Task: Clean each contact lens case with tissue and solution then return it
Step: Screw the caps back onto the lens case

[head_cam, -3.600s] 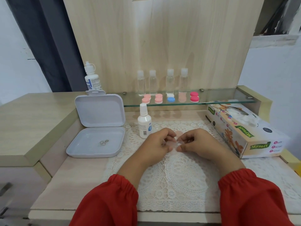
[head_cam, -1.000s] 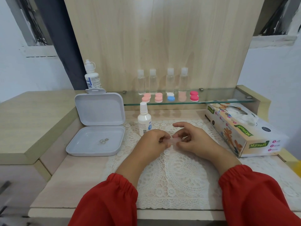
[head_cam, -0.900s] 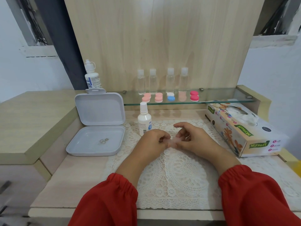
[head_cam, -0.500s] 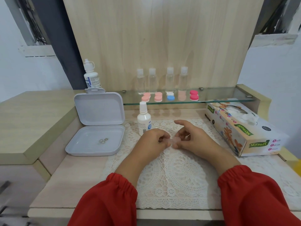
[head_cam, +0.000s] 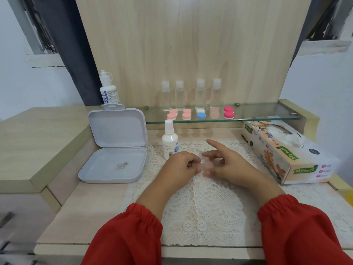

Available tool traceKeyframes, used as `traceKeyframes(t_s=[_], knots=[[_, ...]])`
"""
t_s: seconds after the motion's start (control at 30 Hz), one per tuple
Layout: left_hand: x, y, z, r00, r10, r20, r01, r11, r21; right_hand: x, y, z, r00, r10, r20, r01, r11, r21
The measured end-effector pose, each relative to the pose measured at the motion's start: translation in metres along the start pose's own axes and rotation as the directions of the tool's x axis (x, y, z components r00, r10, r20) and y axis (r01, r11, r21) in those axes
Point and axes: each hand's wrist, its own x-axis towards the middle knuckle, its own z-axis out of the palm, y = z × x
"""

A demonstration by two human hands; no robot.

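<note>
— Hands first: what's seen w/ the left hand [head_cam: 181, 166]?

— Fingers are curled in, and one end of a pale pink, see-through contact lens case [head_cam: 206, 166] is pinched at the fingertips. Case is held just above the lace mat [head_cam: 206, 211], between both hands.

— And the right hand [head_cam: 227, 165]?

— Other end of the case is pinched by thumb and a bent finger; index and another finger are stretched out, pointing left, off the case. Whether lids are on can't be told, too blurred.

— Rest of the cases?

— Five are lined up on the glass shelf [head_cam: 267, 113]: two light pink cases [head_cam: 179, 114], a blue-and-white case [head_cam: 201, 113], a faint peach case [head_cam: 214, 113], a hot pink case [head_cam: 228, 112]. Four clear bottles [head_cam: 191, 94] are stood behind them, vs. the wood panel.

— Solution, tissue?

— Small white solution bottle [head_cam: 169, 140] is stood upright on the mat's far-left corner, just beside the left hand, cap on. Tissue box [head_cam: 286, 152] is laid at right, a tissue poking out of the top. Open grey box [head_cam: 114, 148] is set at left, lid up, small rings [head_cam: 122, 165] lying in its base. A larger white bottle [head_cam: 108, 88] is stood behind it.
</note>
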Motion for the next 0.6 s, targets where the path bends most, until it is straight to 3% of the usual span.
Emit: traceKeyframes(t_s=[0.1, 0.3, 0.47, 0.6], knots=[[-0.0003, 0.0003, -0.0004, 1.0, 0.007, 0.006, -0.007, 1.0, -0.001, -0.0018, 0.0, -0.0007, 1.0, 0.007, -0.017, -0.006, 0.999, 0.046], [0.0004, -0.0011, 0.0011, 1.0, 0.007, -0.006, -0.007, 1.0, 0.0, -0.0022, -0.0052, 0.0066, 0.999, -0.032, -0.037, 0.027, 0.992, -0.12], [0.0014, -0.0024, 0.0003, 1.0, 0.015, 0.004, -0.015, 1.0, 0.009, -0.0054, -0.0055, -0.0021, 0.999, 0.028, -0.032, -0.028, 0.999, 0.015], [0.0024, -0.0038, 0.0014, 1.0, 0.016, 0.0, -0.016, 1.0, 0.019, -0.0059, -0.0065, 0.0007, 0.998, 0.033, -0.06, -0.035, 0.999, -0.031]])
